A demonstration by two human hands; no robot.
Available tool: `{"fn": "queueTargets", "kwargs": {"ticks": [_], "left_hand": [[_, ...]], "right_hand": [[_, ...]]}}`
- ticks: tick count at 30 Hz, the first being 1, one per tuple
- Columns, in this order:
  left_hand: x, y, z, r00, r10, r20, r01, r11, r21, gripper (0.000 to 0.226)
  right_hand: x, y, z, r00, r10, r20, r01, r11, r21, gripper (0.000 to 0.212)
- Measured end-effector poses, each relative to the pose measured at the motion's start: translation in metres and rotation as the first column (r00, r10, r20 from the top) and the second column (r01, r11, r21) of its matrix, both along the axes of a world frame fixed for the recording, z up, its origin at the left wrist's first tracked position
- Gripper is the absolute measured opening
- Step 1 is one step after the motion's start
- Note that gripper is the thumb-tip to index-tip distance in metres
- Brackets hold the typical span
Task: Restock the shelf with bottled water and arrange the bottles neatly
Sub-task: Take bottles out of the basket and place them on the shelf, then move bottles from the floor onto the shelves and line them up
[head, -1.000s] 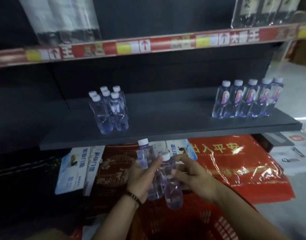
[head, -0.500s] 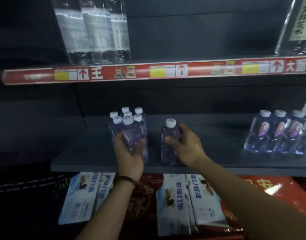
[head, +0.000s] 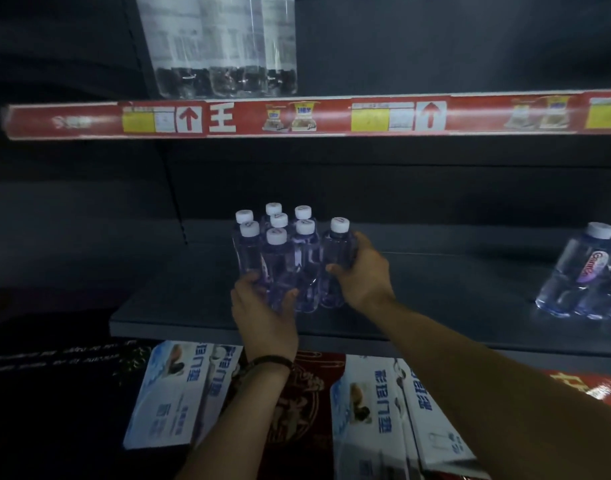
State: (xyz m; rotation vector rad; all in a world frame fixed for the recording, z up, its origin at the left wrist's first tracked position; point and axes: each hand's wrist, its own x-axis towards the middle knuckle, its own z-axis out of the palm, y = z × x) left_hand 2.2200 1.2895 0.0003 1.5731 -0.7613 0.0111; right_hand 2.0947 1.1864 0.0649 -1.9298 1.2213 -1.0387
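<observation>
bottles (head: 276, 265) gripped by left hand (head: 262, 315), right hand (head: 364, 278)

Head view, close, facing shelf (head: 435, 271)

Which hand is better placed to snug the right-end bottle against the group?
Probably the right hand: it grips the rightmost bottle beside the bottle cluster. The left hand holds a front bottle of that cluster.
</observation>
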Motion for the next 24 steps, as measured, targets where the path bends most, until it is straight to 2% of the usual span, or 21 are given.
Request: {"fn": "queueTargets", "kwargs": {"ticks": [3, 8, 11, 12, 14, 17, 19, 20, 22, 23, 24], "left_hand": [[0.003, -0.001, 0.0, 0.999, 0.027, 0.03, -0.028, 0.999, 0.022, 0.056], [-0.001, 0.02, 0.002, 0.999, -0.004, 0.034, 0.002, 0.998, 0.061, 0.052], [-0.021, 0.059, 0.003, 0.991, -0.108, 0.081, 0.096, 0.986, 0.134, 0.039], [-0.032, 0.076, 0.002, 0.98, -0.179, 0.086, 0.16, 0.967, 0.197, 0.035], [-0.057, 0.111, -0.005, 0.924, -0.372, 0.087, 0.304, 0.855, 0.421, 0.027], [-0.101, 0.172, -0.033, 0.774, -0.633, 0.034, 0.419, 0.551, 0.722, 0.017], [-0.129, 0.21, -0.056, 0.697, -0.717, -0.032, 0.409, 0.36, 0.838, 0.024], [-0.142, 0.227, -0.067, 0.667, -0.743, -0.063, 0.388, 0.274, 0.88, 0.031], [-0.166, 0.26, -0.089, 0.636, -0.759, -0.139, 0.379, 0.15, 0.913, 0.044], [-0.176, 0.274, -0.099, 0.638, -0.752, -0.166, 0.387, 0.127, 0.913, 0.049], [-0.185, 0.287, -0.108, 0.652, -0.739, -0.171, 0.383, 0.127, 0.915, 0.053]], "right_hand": [[0.0, 0.0, -0.005, 0.998, -0.004, -0.058, 0.005, 0.999, 0.032, 0.045], [-0.038, 0.011, -0.009, 0.978, 0.14, -0.154, -0.122, 0.985, 0.122, 0.045], [-0.092, 0.038, -0.013, 0.991, 0.081, -0.106, -0.059, 0.978, 0.2, 0.046], [-0.117, 0.052, -0.017, 0.995, 0.056, -0.082, -0.035, 0.971, 0.238, 0.039], [-0.17, 0.083, -0.033, 0.992, 0.005, -0.127, 0.023, 0.976, 0.216, 0.02], [-0.255, 0.141, -0.066, 0.934, -0.108, -0.342, 0.164, 0.976, 0.14, 0.01], [-0.302, 0.179, -0.085, 0.851, -0.185, -0.492, 0.25, 0.966, 0.071, 0.009], [-0.322, 0.192, -0.096, 0.806, -0.209, -0.554, 0.306, 0.948, 0.087, 0.016], [-0.356, 0.207, -0.125, 0.677, -0.226, -0.7, 0.486, 0.852, 0.195, 0.052], [-0.368, 0.209, -0.139, 0.598, -0.194, -0.778, 0.576, 0.778, 0.25, 0.073], [-0.378, 0.208, -0.157, 0.565, -0.136, -0.814, 0.617, 0.725, 0.306, 0.089]]}}
